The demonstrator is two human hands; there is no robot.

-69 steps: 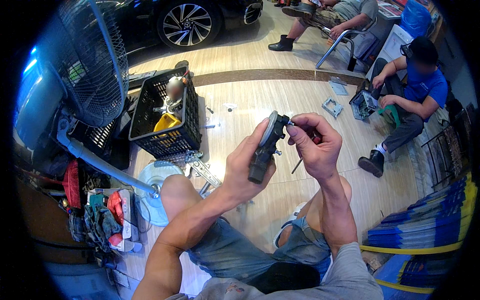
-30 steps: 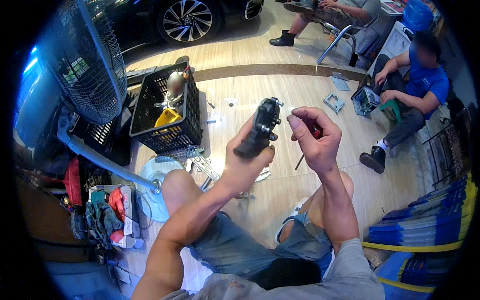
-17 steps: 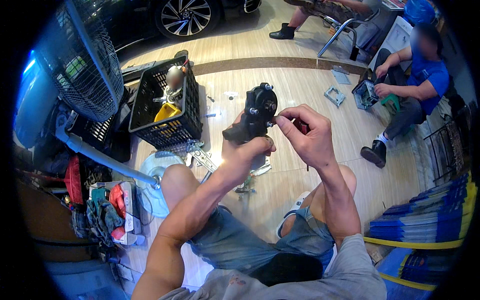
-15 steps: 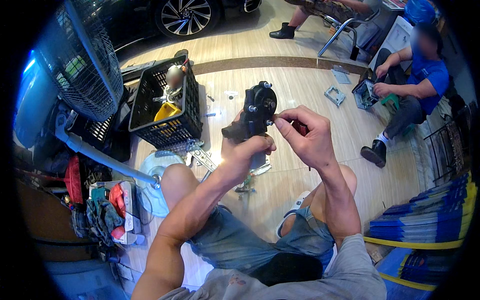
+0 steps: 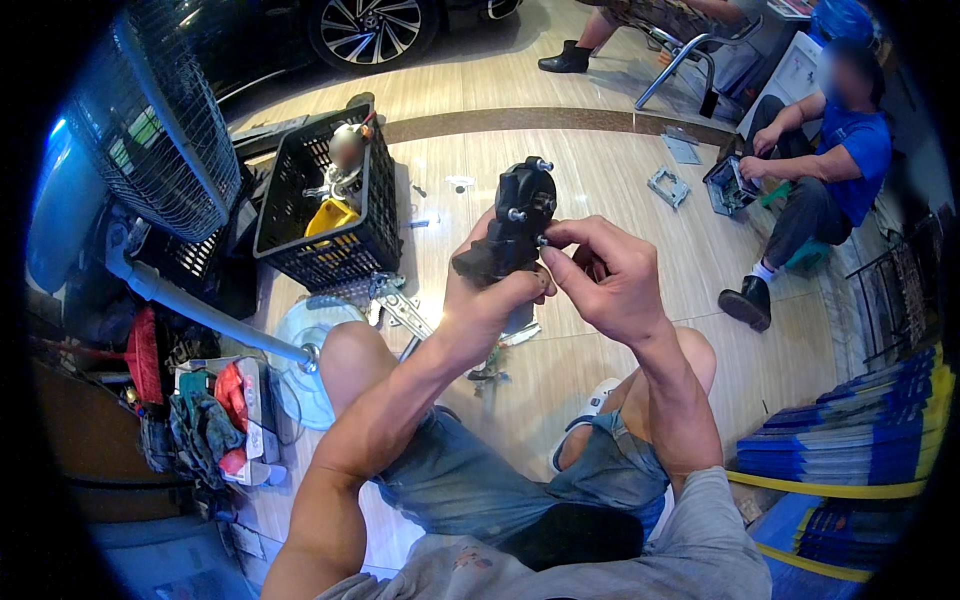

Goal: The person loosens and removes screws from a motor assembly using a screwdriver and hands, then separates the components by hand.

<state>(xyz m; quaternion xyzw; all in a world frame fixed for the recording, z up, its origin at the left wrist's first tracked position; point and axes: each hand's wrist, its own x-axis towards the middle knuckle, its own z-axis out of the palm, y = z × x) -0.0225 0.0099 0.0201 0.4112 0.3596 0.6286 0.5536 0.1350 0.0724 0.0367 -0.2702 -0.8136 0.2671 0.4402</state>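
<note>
A black housing (image 5: 512,240) is held up in the air to the right of the black crate (image 5: 380,215), its lower end wrapped firmly by the fingers and thumb of the left hand (image 5: 476,312). By the right hand (image 5: 618,278), the lowest bolt (image 5: 542,241) is pinched between thumb and forefinger, with hardly any gap left; something dark is tucked into the curled fingers, too hidden to be named. The work is judged to be partway along: the top bolt (image 5: 544,165) and the middle bolt (image 5: 517,215) are already in place and left untouched, while the lowest bolt is being attended to. How deeply any of them is seated cannot be told. Nothing is seen fixed to the bolts' outer ends. On the floor, a metal bracket (image 5: 402,308) is left lying just beyond the crate's near right corner, untouched.
</note>
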